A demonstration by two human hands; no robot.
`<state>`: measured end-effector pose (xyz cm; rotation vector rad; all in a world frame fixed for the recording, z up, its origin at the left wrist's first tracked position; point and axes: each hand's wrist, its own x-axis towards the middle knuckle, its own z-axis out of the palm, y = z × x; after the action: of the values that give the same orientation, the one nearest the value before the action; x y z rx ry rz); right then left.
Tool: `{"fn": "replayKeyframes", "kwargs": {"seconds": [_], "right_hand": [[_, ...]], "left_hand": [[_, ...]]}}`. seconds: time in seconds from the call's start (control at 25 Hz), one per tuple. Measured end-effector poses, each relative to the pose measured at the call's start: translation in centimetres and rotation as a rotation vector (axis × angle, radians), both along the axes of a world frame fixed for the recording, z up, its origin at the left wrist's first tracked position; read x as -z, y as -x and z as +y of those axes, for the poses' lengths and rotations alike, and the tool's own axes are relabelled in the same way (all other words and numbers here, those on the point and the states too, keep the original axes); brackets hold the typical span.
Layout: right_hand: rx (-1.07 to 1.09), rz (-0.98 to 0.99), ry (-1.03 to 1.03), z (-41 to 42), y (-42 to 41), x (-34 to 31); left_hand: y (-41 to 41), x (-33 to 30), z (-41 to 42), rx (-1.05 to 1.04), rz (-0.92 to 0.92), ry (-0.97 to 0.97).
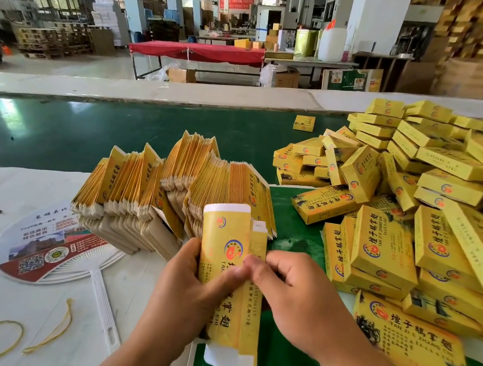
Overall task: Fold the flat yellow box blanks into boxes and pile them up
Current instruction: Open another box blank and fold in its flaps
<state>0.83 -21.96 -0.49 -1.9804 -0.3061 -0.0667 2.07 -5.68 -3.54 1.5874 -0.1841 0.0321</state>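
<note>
Both hands grip one flat yellow blank [229, 274] upright, left hand [188, 287] and right hand [289, 295] fingers curled on it, between the blank stack [170, 191] and box pile [416, 207].

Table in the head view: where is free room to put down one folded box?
Free: the green belt behind the stack of flat blanks, left of the lone box. Also white tabletop beyond the hand fan. Crowded: the pile of folded boxes at right.
</note>
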Motion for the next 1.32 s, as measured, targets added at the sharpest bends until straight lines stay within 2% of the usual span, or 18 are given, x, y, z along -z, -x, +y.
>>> {"fn": "replayKeyframes", "kwargs": {"seconds": [0.24, 0.4, 0.52, 0.72, 0.8, 0.96, 1.04, 1.2, 1.32], "right_hand": [[0.141, -0.055, 0.05, 0.7, -0.7, 1.5], [0.195, -0.052, -0.079, 1.4, -0.6, 1.5], [0.197, -0.062, -0.097, 1.4, -0.5, 1.5], [0.204, -0.074, -0.129, 0.6, -0.9, 1.0], [0.2, -0.086, -0.144, 0.5, -1.1, 1.1], [0.211, -0.168, -0.187, 0.8, -0.8, 1.4], [0.245, -0.202, -0.216, 0.8, -0.7, 1.6], [0.296, -0.244, -0.238, 0.6, -1.0, 1.5], [0.313, -0.261, -0.232, 0.1, -1.1, 1.6]], "left_hand": [[-0.1, -0.4, -0.5, -0.203, 0.021, -0.068], [-0.1, -1.4, -1.2, -0.289, -0.014, -0.084], [-0.1, -1.6, -1.8, -0.31, -0.043, -0.094], [-1.4, -2.4, -2.0, -0.162, 0.167, 0.141], [-1.9, -2.5, -2.2, -0.169, 0.07, 0.074], [-1.6, -2.1, -2.1, -0.321, -0.186, -0.15], [-1.1, -1.7, -1.8, -0.325, -0.199, -0.211], [-1.0, -1.2, -1.8, -0.282, -0.159, -0.211], [-0.6, -1.0, -2.0, -0.268, -0.191, -0.34]]}}
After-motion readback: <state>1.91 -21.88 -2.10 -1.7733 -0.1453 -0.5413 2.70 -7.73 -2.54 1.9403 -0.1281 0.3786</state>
